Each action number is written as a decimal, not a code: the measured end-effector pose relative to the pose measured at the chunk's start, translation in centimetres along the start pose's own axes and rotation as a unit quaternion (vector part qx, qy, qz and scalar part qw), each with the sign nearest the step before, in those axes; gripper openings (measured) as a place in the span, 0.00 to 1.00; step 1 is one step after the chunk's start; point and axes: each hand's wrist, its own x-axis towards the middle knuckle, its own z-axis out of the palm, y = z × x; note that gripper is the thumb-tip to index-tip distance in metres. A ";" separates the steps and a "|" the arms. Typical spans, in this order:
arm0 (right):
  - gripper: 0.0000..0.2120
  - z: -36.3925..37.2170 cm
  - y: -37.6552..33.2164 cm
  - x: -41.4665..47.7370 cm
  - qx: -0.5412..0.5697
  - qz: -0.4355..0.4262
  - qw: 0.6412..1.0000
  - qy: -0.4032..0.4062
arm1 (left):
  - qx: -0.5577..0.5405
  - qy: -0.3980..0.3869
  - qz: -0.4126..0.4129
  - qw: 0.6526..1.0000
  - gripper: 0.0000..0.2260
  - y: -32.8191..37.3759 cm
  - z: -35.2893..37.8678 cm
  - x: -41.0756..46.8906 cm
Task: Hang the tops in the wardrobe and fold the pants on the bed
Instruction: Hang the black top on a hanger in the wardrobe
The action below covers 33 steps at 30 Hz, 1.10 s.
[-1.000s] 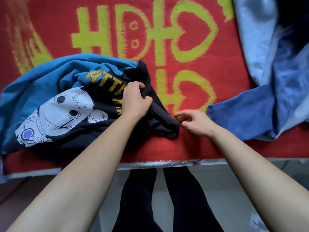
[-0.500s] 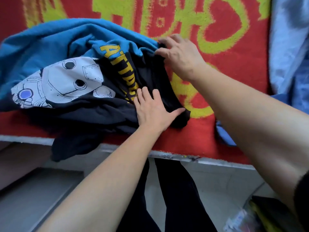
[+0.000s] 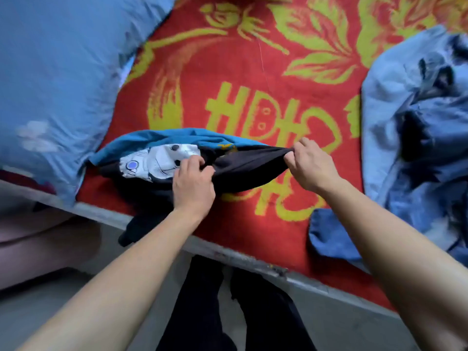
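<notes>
A black top [image 3: 243, 168] with a white robot print and yellow lettering lies bunched on the red bed blanket [image 3: 243, 72], tangled with a teal-blue garment [image 3: 162, 138]. My left hand [image 3: 193, 184] grips the black fabric beside the print. My right hand [image 3: 310, 167] pinches another edge of the same top and holds it stretched taut to the right. Part of the black cloth hangs over the bed's front edge. A heap of blue denim pants [image 3: 428, 138] lies at the right of the bed.
A large light-blue pillow [image 3: 55, 72] fills the upper left. The bed's grey front edge [image 3: 304, 277] runs diagonally below my hands. My dark-trousered legs [image 3: 228, 307] stand on the grey floor. A pinkish object [image 3: 38, 239] sits at lower left.
Both hands have gone from lying flat on the black top to gripping it and pulling it apart. The view has tilted up, bringing the pillow and more of the blanket into sight.
</notes>
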 end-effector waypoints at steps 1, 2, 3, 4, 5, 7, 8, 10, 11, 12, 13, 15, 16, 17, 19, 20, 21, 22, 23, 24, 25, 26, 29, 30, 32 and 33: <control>0.12 -2.0 -1.9 0.5 0.060 0.017 0.998 0.008 | -0.018 0.024 -0.050 0.998 0.09 -0.9 -3.0 0.3; 0.12 -4.0 -4.0 1.0 0.125 0.033 0.991 0.016 | -0.035 0.044 -0.097 0.994 0.09 -1.8 -5.8 0.5; 0.12 -5.8 -6.2 1.5 0.190 0.039 0.981 0.027 | -0.052 0.069 -0.136 0.987 0.10 -2.7 -8.4 0.5; 0.12 -7.5 -8.6 1.9 0.252 0.034 0.966 0.035 | -0.072 0.099 -0.168 0.978 0.10 -3.6 -10.8 0.3; 0.12 -9.3 -11.2 2.1 0.305 0.021 0.951 0.041 | -0.100 0.134 -0.203 0.965 0.10 -4.4 -13.2 -0.3; 0.13 -12.7 -16.3 1.9 0.376 -0.011 0.925 0.051 | -0.157 0.206 -0.275 0.926 0.10 -5.8 -18.1 -2.0; 0.12 -14.5 -18.7 1.6 0.397 -0.027 0.916 0.054 | -0.179 0.237 -0.297 0.907 0.09 -6.6 -20.5 -3.0; 0.10 -18.1 -23.0 0.5 0.422 -0.056 0.903 0.062 | -0.193 0.288 -0.306 0.887 0.06 -8.4 -25.1 -5.6; 0.10 -19.8 -25.0 -0.3 0.424 -0.071 0.900 0.067 | -0.192 0.310 -0.306 0.879 0.06 -9.4 -27.4 -7.1; 0.12 -21.4 -27.0 -1.3 0.423 -0.090 0.899 0.070 | -0.191 0.327 -0.309 0.872 0.07 -10.4 -29.6 -8.8; 0.15 -22.8 -28.9 -2.5 0.422 -0.112 0.897 0.069 | -0.193 0.337 -0.317 0.865 0.08 -11.2 -31.7 -10.6; 0.18 -25.1 -32.7 -5.3 0.421 -0.166 0.890 0.057 | -0.203 0.351 -0.340 0.848 0.10 -13.0 -35.4 -14.6; 0.18 -26.0 -34.6 -6.8 0.420 -0.190 0.886 0.051 | -0.212 0.349 -0.351 0.843 0.10 -13.8 -36.9 -16.6; 0.18 -26.7 -36.5 -8.5 0.421 -0.212 0.880 0.045 | -0.233 0.341 -0.361 0.836 0.11 -14.5 -38.3 -18.8; 0.18 -27.6 -39.9 -12.1 0.432 -0.246 0.867 0.028 | -0.317 0.334 -0.357 0.813 0.11 -15.5 -40.2 -23.2; 0.17 -27.7 -41.6 -14.2 0.441 -0.259 0.859 0.014 | -0.372 0.337 -0.348 0.792 0.10 -15.9 -41.0 -25.6; 0.15 -27.8 -43.2 -16.3 0.456 -0.271 0.848 -0.003 | -0.423 0.341 -0.345 0.765 0.09 -16.3 -41.7 -28.2; 0.13 -27.6 -44.8 -18.7 0.473 -0.284 0.834 -0.029 | -0.449 0.357 -0.345 0.742 0.09 -16.7 -42.3 -31.0; 0.12 -27.4 -46.2 -21.1 0.490 -0.296 0.817 -0.061 | -0.451 0.375 -0.346 0.732 0.09 -17.2 -42.8 -34.0; 0.13 -27.2 -47.6 -23.5 0.502 -0.311 0.802 -0.095 | -0.423 0.393 -0.345 0.740 0.10 -17.8 -43.4 -37.1; 0.17 -26.9 -48.9 -25.9 0.506 -0.329 0.786 -0.130 | -0.391 0.401 -0.343 0.754 0.10 -18.2 -44.0 -40.3; 0.20 -26.5 -50.3 -28.4 0.496 -0.354 0.777 -0.159 | -0.364 0.403 -0.340 0.768 0.10 -18.6 -44.5 -43.8; 0.25 -24.7 -54.8 -35.3 0.410 -0.435 0.785 -0.163 | -0.309 0.392 -0.337 0.799 0.12 -20.4 -45.4 -54.3; 0.23 -23.8 -56.3 -37.3 0.360 -0.464 0.800 -0.121 | -0.299 0.388 -0.347 0.800 0.12 -21.0 -45.5 -57.7; 0.19 -22.1 -59.6 -41.2 0.236 -0.517 0.823 0.011 | -0.291 0.398 -0.370 0.788 0.12 -22.4 -45.7 -64.2; 0.20 -21.2 -61.2 -43.3 0.180 -0.536 0.822 0.075 | -0.285 0.408 -0.382 0.779 0.12 -23.1 -45.9 -67.3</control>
